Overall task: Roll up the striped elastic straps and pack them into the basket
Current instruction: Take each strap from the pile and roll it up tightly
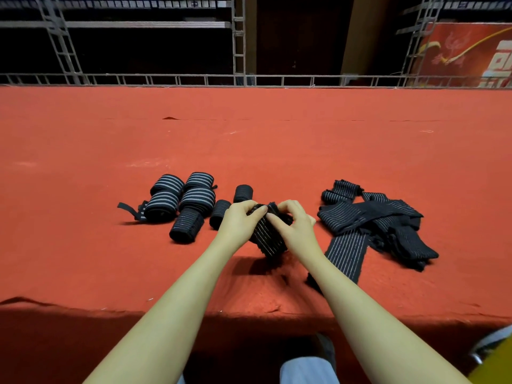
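Observation:
A black strap with thin pale stripes is held just above the red table, its far end partly rolled. My left hand grips the rolled end from the left, and my right hand pinches it from the right. The loose tail hangs down toward me between my forearms. Several finished rolls lie in a cluster to the left. A tangled heap of unrolled straps lies to the right. No basket is in view.
The red cloth-covered table stretches wide and far ahead, its near edge just in front of my lap. A metal truss rail runs along the far side, with a red banner at the back right.

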`<state>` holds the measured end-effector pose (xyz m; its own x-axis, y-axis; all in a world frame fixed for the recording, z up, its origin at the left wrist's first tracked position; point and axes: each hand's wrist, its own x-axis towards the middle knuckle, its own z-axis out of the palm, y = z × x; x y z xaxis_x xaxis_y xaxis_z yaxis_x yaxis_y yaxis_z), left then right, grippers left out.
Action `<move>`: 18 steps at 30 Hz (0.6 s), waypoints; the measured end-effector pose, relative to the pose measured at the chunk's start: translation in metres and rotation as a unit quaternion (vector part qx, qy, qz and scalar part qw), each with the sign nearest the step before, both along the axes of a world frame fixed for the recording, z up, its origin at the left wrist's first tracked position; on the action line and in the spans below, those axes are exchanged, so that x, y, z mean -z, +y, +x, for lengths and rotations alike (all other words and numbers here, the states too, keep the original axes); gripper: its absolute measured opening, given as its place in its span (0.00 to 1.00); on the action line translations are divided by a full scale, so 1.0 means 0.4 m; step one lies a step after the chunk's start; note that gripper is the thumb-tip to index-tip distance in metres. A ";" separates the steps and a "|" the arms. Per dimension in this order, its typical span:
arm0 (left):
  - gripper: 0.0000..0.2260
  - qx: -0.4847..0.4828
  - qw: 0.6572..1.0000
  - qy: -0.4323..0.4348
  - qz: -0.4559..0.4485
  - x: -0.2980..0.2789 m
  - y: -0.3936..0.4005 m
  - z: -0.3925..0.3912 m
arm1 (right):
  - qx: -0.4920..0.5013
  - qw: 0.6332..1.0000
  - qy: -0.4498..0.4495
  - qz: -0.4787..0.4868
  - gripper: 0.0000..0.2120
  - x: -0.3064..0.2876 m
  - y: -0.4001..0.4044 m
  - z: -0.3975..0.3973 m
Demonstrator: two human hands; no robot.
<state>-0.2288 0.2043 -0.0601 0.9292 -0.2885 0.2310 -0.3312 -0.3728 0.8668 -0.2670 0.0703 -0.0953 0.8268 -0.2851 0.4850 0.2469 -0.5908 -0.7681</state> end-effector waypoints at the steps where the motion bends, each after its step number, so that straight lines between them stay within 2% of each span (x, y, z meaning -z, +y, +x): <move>1: 0.09 -0.005 1.000 -0.004 -0.001 0.002 0.000 -0.001 | -0.012 1.000 -0.004 0.022 0.07 -0.001 0.004 0.004; 5: 0.09 -0.066 0.995 -0.071 0.030 0.002 0.016 0.006 | 0.008 0.991 -0.042 0.126 0.12 -0.008 0.008 0.009; 7: 0.09 -0.082 0.990 -0.097 0.056 0.000 0.023 0.007 | 0.021 0.989 -0.050 0.138 0.14 -0.010 0.006 0.006; 10: 0.08 -0.088 0.985 -0.127 0.079 -0.006 0.029 0.009 | 0.023 0.987 -0.022 0.158 0.12 -0.006 0.014 0.004; 12: 0.08 -0.094 0.981 -0.136 0.100 -0.006 0.034 0.006 | 0.029 0.985 -0.002 0.172 0.14 0.000 0.018 0.006; 14: 0.09 -0.098 0.977 -0.137 0.129 0.000 0.047 0.003 | 0.045 0.988 0.020 0.146 0.14 0.003 0.014 0.011; 16: 0.15 -0.105 0.968 -0.132 0.186 0.006 0.063 -0.002 | 0.057 0.992 0.046 0.102 0.11 0.003 0.003 0.014; 18: 0.16 -0.111 0.954 -0.128 0.246 0.013 0.079 -0.001 | 0.065 0.993 0.067 0.069 0.09 0.003 0.001 0.009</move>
<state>-0.2291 0.2360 -0.0652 0.9111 -0.2228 0.3468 -0.3743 -0.7995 0.4698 -0.2633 0.0707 -0.0965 0.8329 -0.4496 0.3226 0.0662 -0.4978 -0.8648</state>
